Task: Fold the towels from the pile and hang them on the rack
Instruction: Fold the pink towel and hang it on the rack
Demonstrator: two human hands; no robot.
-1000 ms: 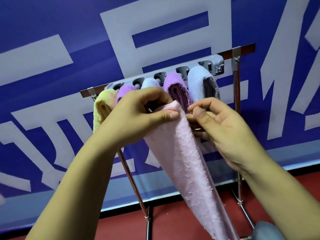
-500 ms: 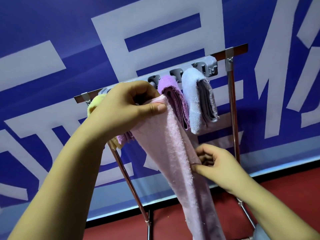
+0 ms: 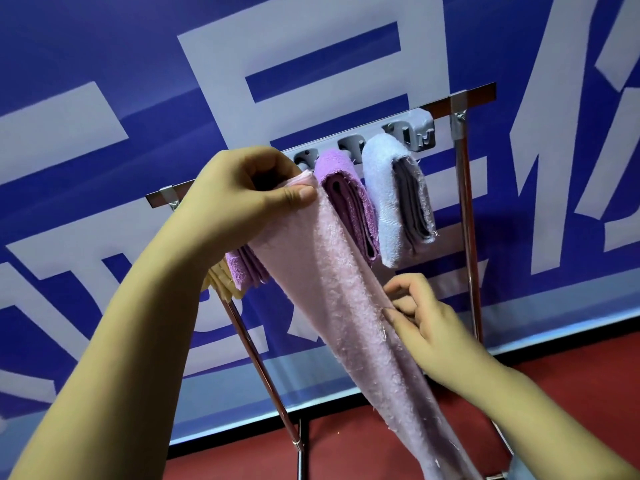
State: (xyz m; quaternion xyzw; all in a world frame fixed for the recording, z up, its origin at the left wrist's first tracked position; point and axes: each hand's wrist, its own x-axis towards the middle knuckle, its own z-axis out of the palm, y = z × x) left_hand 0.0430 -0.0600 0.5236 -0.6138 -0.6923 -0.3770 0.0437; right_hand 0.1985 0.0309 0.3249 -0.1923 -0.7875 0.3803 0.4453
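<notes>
A long pale pink towel (image 3: 332, 299) hangs down from the grey clip bar (image 3: 420, 128) of the metal rack (image 3: 464, 98). My left hand (image 3: 242, 199) grips the towel's top end, thumb pressed on the cloth, right at the bar. My right hand (image 3: 422, 317) pinches the towel's right edge about halfway down. To the right a folded purple towel (image 3: 349, 199) and a folded light blue towel (image 3: 394, 199) hang from the bar. Another purple towel (image 3: 242, 268) and a yellow one (image 3: 221, 285) show under my left wrist.
A blue banner with large white shapes (image 3: 311, 46) covers the wall behind the rack. The rack's slanted leg (image 3: 263, 368) and upright post (image 3: 469, 237) stand on a red floor (image 3: 381, 445).
My right hand dropped from the towel's top down to its right edge and now pinches it there. My left hand pushed the top end up to the bar.
</notes>
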